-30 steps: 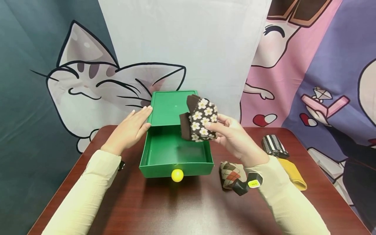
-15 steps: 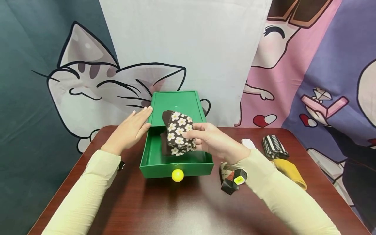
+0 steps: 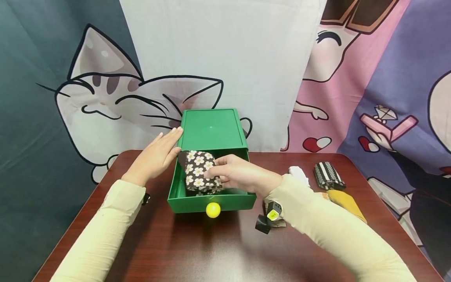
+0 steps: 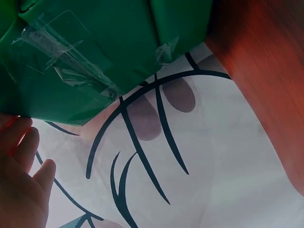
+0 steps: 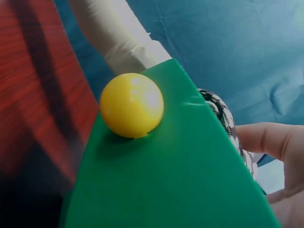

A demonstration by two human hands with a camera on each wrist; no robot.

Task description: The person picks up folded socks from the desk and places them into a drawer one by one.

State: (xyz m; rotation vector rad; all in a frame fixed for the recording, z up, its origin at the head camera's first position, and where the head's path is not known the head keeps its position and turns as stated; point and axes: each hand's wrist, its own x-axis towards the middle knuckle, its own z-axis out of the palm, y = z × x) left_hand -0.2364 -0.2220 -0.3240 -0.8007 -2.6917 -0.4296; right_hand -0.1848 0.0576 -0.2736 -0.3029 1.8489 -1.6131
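Observation:
A green box (image 3: 211, 131) stands at the back of the table with its drawer (image 3: 232, 202) pulled out; a yellow ball knob (image 3: 213, 210) is on the drawer's front. In the head view, a folded brown sock (image 3: 198, 170) with white flowers lies within the drawer's outline, at its left side. My right hand (image 3: 243, 174) pinches its right end between thumb and fingers. In the right wrist view the drawer's front hides most of the sock (image 5: 221, 111). Straight-fingered, my left hand (image 3: 155, 160) rests against the box's left side.
Right of the drawer, my right forearm partly covers a folded argyle sock (image 3: 279, 223). Farther right lie a white folded item (image 3: 298, 174), a black-and-white striped one (image 3: 328, 176) and a mustard-yellow one (image 3: 347, 201). A printed cloth hangs close behind the box.
My right hand has carried the flowered sock leftward and down, from above the drawer's right side into its left part. The left hand has stayed in place.

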